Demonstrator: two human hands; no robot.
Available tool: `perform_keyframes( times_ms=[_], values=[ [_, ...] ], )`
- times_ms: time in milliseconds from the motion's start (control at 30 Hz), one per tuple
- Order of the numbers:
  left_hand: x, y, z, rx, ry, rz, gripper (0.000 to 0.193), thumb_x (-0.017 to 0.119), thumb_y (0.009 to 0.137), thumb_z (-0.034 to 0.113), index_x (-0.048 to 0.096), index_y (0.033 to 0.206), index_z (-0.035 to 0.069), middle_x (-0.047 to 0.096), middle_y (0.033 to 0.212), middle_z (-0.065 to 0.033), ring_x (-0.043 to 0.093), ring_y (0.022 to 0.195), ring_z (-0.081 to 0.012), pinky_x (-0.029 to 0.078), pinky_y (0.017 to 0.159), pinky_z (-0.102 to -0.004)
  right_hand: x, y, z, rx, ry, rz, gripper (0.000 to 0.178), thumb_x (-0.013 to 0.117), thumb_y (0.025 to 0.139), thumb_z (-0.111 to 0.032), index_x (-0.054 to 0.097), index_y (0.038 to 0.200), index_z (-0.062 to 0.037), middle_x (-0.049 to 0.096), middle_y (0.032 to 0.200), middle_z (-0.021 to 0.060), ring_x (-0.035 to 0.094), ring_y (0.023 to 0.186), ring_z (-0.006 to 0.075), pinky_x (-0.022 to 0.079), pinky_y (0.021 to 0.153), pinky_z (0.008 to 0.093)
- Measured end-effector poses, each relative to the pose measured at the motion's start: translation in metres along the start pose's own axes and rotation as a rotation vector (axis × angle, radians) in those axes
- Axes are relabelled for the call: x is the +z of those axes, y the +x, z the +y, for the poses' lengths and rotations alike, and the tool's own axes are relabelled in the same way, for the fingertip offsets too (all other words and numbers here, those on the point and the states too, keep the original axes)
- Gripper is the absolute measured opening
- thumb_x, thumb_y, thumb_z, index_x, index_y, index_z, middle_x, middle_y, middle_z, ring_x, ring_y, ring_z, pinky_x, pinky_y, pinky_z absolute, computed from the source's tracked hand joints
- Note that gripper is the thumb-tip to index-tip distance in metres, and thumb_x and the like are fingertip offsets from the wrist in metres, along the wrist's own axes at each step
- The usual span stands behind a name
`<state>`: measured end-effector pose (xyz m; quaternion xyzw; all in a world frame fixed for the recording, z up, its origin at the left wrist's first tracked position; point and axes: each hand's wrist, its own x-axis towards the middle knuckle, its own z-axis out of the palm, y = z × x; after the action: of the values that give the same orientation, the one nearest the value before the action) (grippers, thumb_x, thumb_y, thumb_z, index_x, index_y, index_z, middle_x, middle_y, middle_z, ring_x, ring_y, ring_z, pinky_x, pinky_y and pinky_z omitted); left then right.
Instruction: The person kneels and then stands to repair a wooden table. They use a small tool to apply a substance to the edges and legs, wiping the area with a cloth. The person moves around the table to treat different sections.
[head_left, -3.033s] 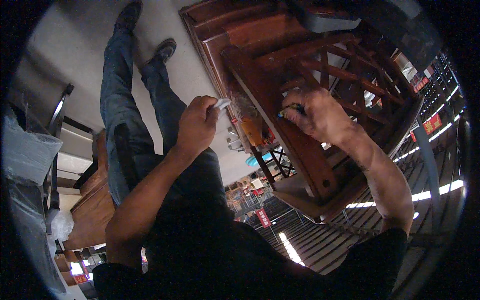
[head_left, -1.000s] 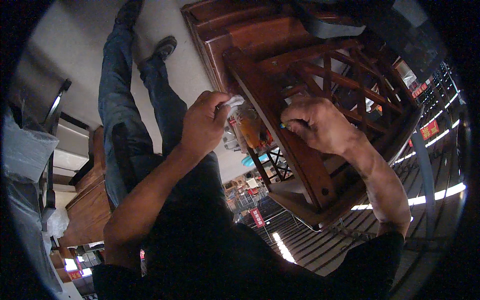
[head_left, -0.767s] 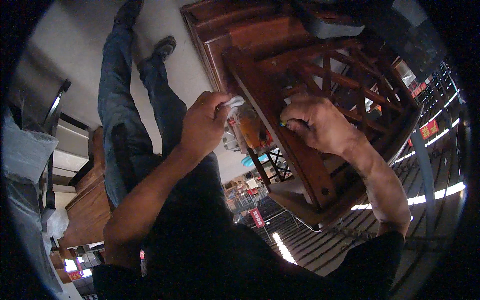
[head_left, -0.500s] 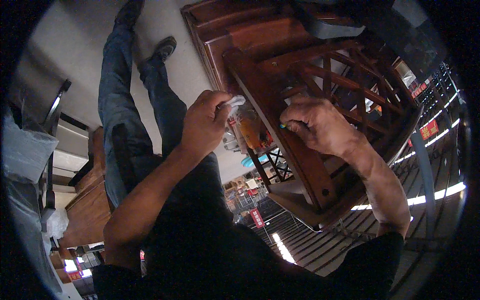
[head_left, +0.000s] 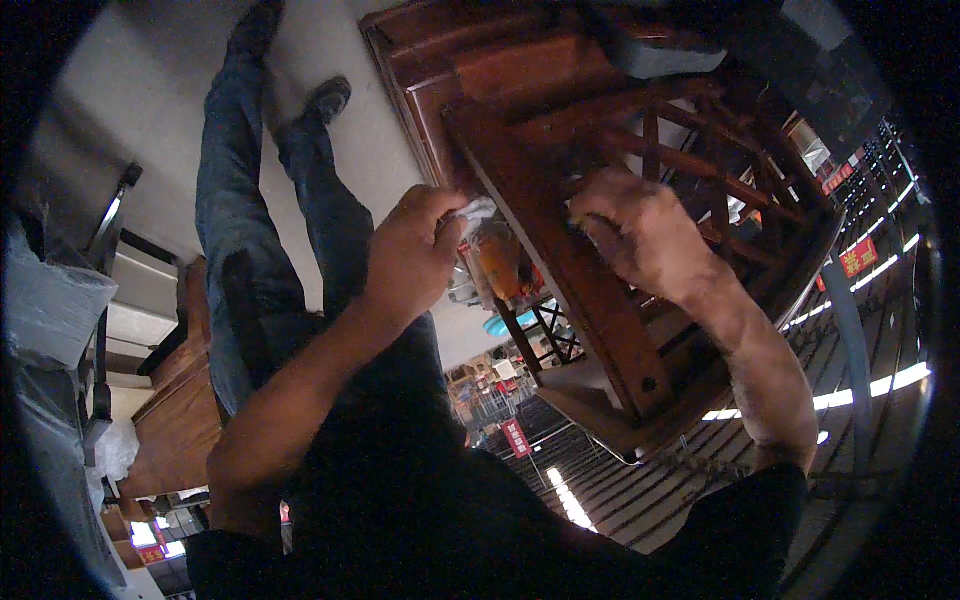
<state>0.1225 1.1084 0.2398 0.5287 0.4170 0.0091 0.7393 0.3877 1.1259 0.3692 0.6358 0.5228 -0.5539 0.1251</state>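
My left hand (head_left: 415, 250) pinches a crumpled white wad (head_left: 478, 209) between thumb and fingers. Just beyond the wad hangs a clear plastic bag (head_left: 503, 268) with something orange inside; I cannot tell whether the two are joined. My right hand (head_left: 645, 235) is closed, its curled fingertips at the face of a dark reddish-brown wooden board (head_left: 560, 250). Whatever those fingers hold is small and mostly hidden, and the hand is slightly blurred. The board belongs to a piece of wooden furniture with crossed slats (head_left: 690, 170).
A polished wooden panel (head_left: 520, 75) extends behind the board at the top. Pale floor (head_left: 380, 110) lies to the left, beside my legs. Further left are a wooden cabinet (head_left: 180, 420) and plastic-wrapped goods (head_left: 60, 310). A slatted roof with bright strips shows at lower right.
My right hand has shifted slightly up, and the small bright-coloured spot at its fingertips no longer shows clearly. The left hand keeps its pinch, almost in place.
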Motion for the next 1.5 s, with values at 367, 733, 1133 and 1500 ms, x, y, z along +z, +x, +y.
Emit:
perform_keyframes(
  times_ms=[367,733,1133,1500],
  values=[
    [0.040,-0.002,0.053,0.216,-0.005,-0.117,0.041,0.070,0.081,-0.001,0.067,0.122,0.005,0.058,0.111,-0.0153,0.061,0.097,-0.0332,0.053,0.084,-0.0401,-0.042,0.015,0.002,0.361,0.211,0.320,0.012,0.067,0.093,-0.006,0.069,0.103,-0.0005,0.073,0.093,0.0120,0.069,0.086,0.0211,0.054,0.082,0.0335],
    [0.033,0.020,0.038,0.456,0.306,-0.149,0.046,0.072,0.079,0.003,0.066,0.124,0.002,0.061,0.114,-0.0151,0.062,0.100,-0.0332,0.053,0.083,-0.0413,-0.033,0.009,0.014,0.364,0.284,0.105,0.010,0.067,0.092,-0.010,0.069,0.098,-0.0016,0.070,0.086,0.0095,0.064,0.077,0.0171,0.052,0.074,0.0333],
    [0.021,-0.070,0.062,0.346,-0.016,-0.334,0.048,0.068,0.082,-0.002,0.062,0.130,0.006,0.060,0.110,-0.0205,0.064,0.094,-0.0333,0.055,0.080,-0.0416,-0.002,-0.004,0.055,0.210,0.526,-0.219,0.006,0.068,0.092,-0.004,0.067,0.096,0.0003,0.067,0.084,0.0059,0.061,0.081,0.0133,0.050,0.077,0.0317],
    [0.007,-0.045,0.035,-0.051,-0.101,-0.104,0.026,0.063,0.089,-0.002,0.065,0.114,0.001,0.062,0.103,-0.0176,0.066,0.091,-0.0311,0.055,0.079,-0.0397,-0.015,0.004,0.023,0.333,0.406,-0.321,0.012,0.066,0.091,-0.015,0.068,0.097,-0.0047,0.070,0.088,0.0136,0.069,0.086,0.0280,0.054,0.079,0.0404]
  ],
)
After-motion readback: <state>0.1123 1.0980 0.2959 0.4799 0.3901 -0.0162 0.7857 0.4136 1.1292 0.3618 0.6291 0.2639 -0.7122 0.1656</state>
